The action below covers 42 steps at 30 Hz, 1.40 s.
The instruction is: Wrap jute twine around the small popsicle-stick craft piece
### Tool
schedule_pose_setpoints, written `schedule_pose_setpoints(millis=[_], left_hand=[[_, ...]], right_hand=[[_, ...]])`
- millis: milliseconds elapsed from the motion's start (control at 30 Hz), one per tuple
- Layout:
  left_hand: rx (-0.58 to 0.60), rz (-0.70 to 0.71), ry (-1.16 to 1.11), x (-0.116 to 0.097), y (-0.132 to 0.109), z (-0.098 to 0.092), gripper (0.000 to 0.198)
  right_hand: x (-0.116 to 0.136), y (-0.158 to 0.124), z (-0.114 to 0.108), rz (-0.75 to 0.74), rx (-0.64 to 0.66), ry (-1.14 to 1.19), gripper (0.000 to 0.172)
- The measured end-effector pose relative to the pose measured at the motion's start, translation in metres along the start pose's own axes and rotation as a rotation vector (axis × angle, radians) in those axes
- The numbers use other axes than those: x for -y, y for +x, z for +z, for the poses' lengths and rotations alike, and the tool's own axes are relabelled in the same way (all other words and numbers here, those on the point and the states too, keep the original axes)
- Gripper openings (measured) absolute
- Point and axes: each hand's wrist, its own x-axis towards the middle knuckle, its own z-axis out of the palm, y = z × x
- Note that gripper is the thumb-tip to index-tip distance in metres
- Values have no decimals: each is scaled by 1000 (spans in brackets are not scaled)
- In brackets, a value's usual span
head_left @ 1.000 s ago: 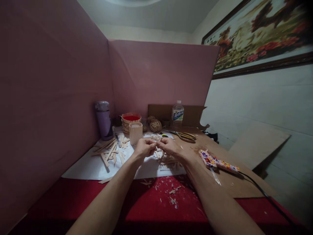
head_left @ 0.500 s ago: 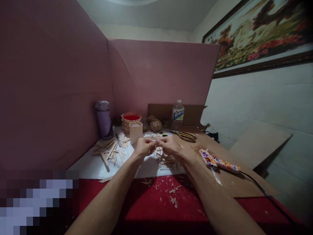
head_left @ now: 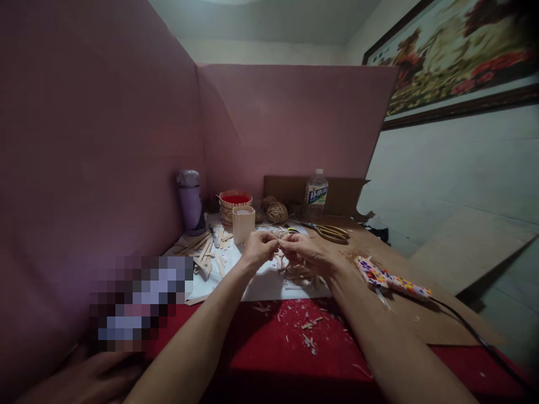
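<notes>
Over the white paper, my left hand (head_left: 260, 248) and my right hand (head_left: 298, 248) meet with fingertips pinched together. Whatever small piece lies between them is too tiny to make out. Just behind my left hand stands a small cup of upright wooden sticks (head_left: 243, 226). A larger stick-sided container (head_left: 226, 214) with a red inside is behind it. Beneath my right hand is a heap of wood slivers (head_left: 302, 273). Loose wooden sticks (head_left: 205, 247) and a craft knife (head_left: 214, 236) lie left of the cup.
Farther back are a purple bottle (head_left: 191, 205), a twine ball (head_left: 277, 212), a clear plastic bottle (head_left: 316, 196) and gold-handled scissors (head_left: 332, 232). A flower-patterned glue gun (head_left: 391, 279) with a cord lies on cardboard at right. Another person's hand (head_left: 99, 376) holds a pixelated object at lower left.
The view has shifted slightly, so things appear farther right. My hands stay pinched together. Another person's hand has come into view at lower left, and the pixelated object has moved inward.
</notes>
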Motion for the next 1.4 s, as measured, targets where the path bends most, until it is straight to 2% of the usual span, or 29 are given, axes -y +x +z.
schedule_pose_setpoints(millis=[200,267,367,500,567,667,700,733,833,900,1033,1167,1267,1400], left_hand=[[-163,217,454,3,1,-6,17],[-114,279,514,1,-2,-4,19],[27,384,585,-1,-8,0,20],[68,400,636,-2,-14,3,18],[12,370,598,-4,-13,2,16],[-183,288,451,-8,-9,-2,18],[-213,235,384,-9,-8,-3,18],[-192,168,312,-10,-6,-4,19],[62,-44,103,-9,-6,-4,23],[152,-115,34,-8,-7,-3,25],[81,-150,-4,-5,-6,-2,22],[24,-215,-161,-6,-5,-2,17],[67,-195,-238,-8,-6,-5,14],[189,-145,-286,-9,-8,-8,14]], right_hand=[[-4,4,0,-2,-163,-67,26],[-7,7,-2,-15,-183,-37,26],[-7,7,-4,-2,-187,25,25],[-5,6,-5,8,-165,-82,22],[-5,6,-6,-6,-152,-185,22],[-8,8,-9,-43,-152,-340,23],[-10,9,-9,-54,-152,-383,23],[-11,11,-9,-63,-137,-416,22],[-15,16,-8,-103,-36,-452,18],[-15,18,-6,-125,29,-454,17],[-6,11,-4,-113,43,-440,17],[2,2,-5,-87,86,-271,15],[1,1,-8,-101,81,-192,15],[3,3,-10,-58,16,-233,18]])
